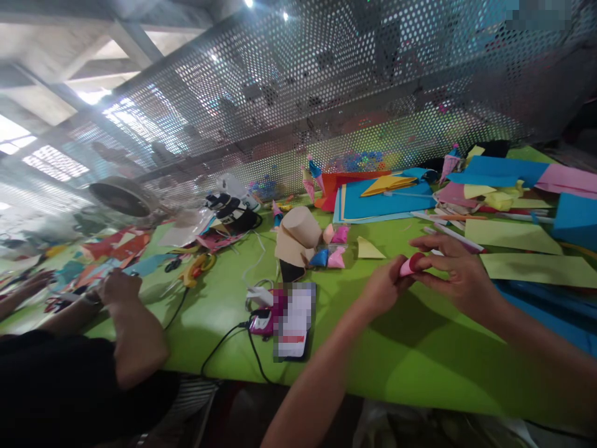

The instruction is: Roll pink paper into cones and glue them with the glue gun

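Observation:
Above the green tabletop, a small pink piece with a round red end (407, 266), which looks like rolled paper, is between my two hands. My left hand (383, 287) is closed on its pink side. The fingertips of my right hand (459, 274) pinch the red end, with the other fingers bent over it. A yellow paper triangle (370, 249) lies just left of my hands. Beyond it sit small folded pieces, among them a blue one (319, 257) and a pink one (336, 256). Pale yellow paper strips (541, 269) lie beside my right hand.
A phone (296, 320) and a magenta power strip (265, 317) with cables lie left of my arm. Behind stand a tan paper roll (302, 227), blue sheets (392, 202) and a perforated metal panel (280, 99). A co-worker's arm (133, 323) rests at the left, near a yellow glue gun (196, 270).

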`<state>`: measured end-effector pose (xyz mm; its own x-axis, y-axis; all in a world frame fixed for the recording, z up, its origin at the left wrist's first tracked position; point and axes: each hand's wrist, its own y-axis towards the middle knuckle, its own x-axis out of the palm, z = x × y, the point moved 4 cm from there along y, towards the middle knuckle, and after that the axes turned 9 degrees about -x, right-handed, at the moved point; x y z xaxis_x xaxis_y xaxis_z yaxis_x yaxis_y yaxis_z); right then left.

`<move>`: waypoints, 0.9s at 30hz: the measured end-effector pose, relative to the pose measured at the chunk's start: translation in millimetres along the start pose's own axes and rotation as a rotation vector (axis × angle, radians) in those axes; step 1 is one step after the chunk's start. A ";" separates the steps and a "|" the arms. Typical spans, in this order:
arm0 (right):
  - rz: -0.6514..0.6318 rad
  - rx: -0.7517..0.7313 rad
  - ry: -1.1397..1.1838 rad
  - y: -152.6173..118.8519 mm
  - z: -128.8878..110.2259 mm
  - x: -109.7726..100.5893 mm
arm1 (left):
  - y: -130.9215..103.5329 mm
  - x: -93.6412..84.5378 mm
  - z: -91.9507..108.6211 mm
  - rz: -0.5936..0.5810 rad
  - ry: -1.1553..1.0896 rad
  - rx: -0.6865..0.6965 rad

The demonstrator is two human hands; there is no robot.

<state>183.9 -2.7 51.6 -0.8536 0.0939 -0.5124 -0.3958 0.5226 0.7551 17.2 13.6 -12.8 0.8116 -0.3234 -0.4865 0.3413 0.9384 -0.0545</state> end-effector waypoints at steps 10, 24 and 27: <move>-0.038 0.000 0.016 2.1 0.5 -3.7 | 1.7 2.7 -11.9 0.014 -0.109 -0.024; -0.057 -0.028 -0.056 3.2 0.1 -5.8 | -2.1 -3.2 2.0 0.012 -0.028 0.012; -0.069 -0.018 -0.019 1.9 1.4 -4.1 | -1.7 -2.5 -1.5 0.017 -0.010 0.029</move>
<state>187.1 -1.0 54.6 -0.8176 0.0744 -0.5710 -0.4595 0.5134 0.7248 13.8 12.9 -12.8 0.8220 -0.3090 -0.4784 0.3409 0.9399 -0.0213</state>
